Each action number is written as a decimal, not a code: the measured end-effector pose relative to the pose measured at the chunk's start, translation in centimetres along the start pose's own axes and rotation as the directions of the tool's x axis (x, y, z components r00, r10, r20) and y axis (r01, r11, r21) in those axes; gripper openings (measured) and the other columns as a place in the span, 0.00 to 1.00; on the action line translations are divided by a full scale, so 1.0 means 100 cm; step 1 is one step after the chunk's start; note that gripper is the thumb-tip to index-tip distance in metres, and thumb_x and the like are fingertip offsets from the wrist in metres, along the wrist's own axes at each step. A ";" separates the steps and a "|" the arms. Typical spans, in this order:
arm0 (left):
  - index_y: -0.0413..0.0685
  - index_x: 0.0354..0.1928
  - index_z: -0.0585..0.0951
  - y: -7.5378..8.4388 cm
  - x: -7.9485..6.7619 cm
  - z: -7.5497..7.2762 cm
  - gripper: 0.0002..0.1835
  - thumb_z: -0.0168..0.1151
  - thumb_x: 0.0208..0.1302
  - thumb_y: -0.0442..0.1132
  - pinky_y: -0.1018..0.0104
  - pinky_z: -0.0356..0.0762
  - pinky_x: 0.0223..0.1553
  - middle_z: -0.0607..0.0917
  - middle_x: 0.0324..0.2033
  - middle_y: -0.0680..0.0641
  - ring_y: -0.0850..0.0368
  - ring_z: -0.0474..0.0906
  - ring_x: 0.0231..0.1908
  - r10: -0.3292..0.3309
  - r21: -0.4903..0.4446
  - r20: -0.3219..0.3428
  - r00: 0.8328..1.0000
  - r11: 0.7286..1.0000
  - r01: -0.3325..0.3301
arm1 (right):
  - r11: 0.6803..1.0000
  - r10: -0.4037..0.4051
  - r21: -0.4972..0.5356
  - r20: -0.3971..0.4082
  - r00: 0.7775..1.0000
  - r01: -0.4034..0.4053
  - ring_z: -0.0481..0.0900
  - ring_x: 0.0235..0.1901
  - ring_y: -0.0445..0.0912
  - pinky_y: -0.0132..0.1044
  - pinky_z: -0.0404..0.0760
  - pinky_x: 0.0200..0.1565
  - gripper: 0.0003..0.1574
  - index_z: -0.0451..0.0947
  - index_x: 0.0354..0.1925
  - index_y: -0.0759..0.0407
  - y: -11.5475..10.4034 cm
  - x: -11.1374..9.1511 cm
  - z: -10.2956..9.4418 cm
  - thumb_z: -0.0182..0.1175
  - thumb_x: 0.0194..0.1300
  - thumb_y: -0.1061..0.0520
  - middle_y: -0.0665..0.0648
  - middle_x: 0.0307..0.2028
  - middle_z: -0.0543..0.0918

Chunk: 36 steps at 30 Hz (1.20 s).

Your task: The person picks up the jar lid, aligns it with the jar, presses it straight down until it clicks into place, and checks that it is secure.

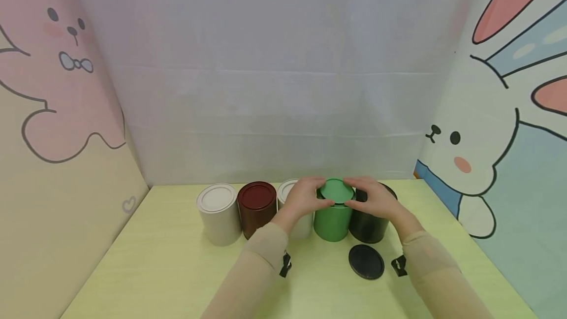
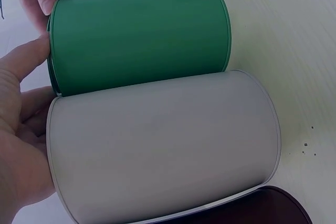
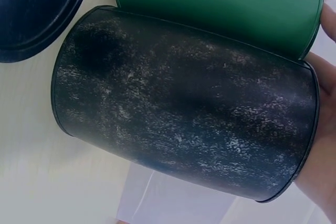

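Observation:
A green can (image 1: 333,223) stands upright in a row of cans. Its round green lid (image 1: 337,191) is at the can's mouth; whether it is fully seated I cannot tell. My left hand (image 1: 304,198) grips the lid's left edge between thumb and fingers, reaching over a white can (image 2: 163,145). On the opposite edge, my right hand (image 1: 375,201) holds the same lid with thumb and fingers, above a scuffed black can (image 3: 184,103). The black can's top is partly hidden by that hand. A black lid (image 1: 366,262) lies on the table in front of it.
Left of the hands stand a dark red can (image 1: 257,206) and another white can (image 1: 220,220), both lidded. The row sits near the back of the pale yellow table (image 1: 164,260). A white cloth wall (image 1: 266,87) rises behind, with cartoon-printed panels at both sides.

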<state>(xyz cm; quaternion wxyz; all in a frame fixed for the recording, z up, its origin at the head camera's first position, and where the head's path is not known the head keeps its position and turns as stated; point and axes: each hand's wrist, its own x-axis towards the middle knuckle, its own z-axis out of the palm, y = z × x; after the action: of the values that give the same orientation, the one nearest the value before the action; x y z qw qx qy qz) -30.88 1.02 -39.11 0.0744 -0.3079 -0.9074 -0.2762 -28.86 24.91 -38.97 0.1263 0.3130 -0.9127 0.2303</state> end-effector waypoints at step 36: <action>0.50 0.61 0.81 0.000 -0.006 -0.003 0.23 0.61 0.70 0.51 0.61 0.70 0.63 0.76 0.64 0.48 0.50 0.71 0.64 0.075 0.152 0.053 0.996 0.985 -0.082 | 0.991 -0.042 -0.132 -0.050 0.998 0.035 0.75 0.57 0.62 0.59 0.73 0.57 0.24 0.81 0.55 0.66 -0.002 -0.002 0.007 0.67 0.64 0.54 0.64 0.56 0.81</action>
<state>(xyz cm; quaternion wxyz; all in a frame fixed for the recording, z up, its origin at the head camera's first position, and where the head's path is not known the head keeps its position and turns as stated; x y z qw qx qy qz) -30.44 0.55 -39.10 0.0874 -0.3431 -0.9147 -0.1949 -28.63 24.51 -39.52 0.1752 0.3154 -0.9159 0.1758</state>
